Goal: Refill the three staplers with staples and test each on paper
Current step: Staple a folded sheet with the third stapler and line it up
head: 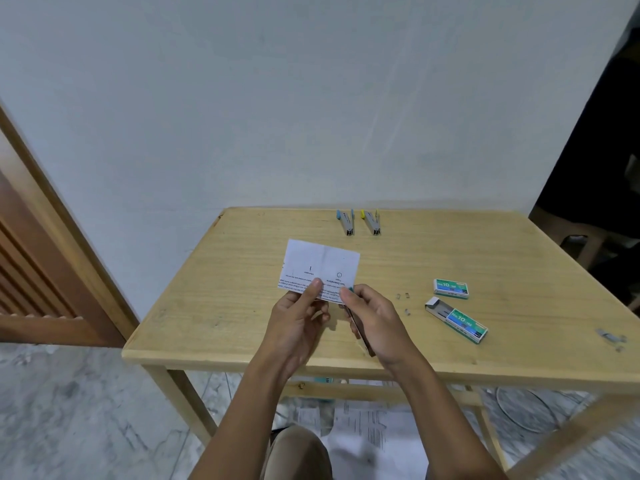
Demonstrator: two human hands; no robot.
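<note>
My left hand (300,318) pinches the near edge of a folded printed paper (320,263) above the wooden table (433,258). A stapler (360,336) with a teal tip is gripped in my right hand (372,318), its nose at the paper's near right corner; most of the stapler is hidden by my fingers. Two more staplers lie side by side at the far edge: one with blue ends (345,222) and one with yellow ends (371,222). A shut green staple box (451,288) and an open one (456,319) lie to the right.
Loose staple bits (402,296) lie between my right hand and the boxes, and more metal pieces (611,338) sit near the table's right edge. Printed sheets (363,424) lie on the marble floor under the table. A wooden door (31,265) stands at the left.
</note>
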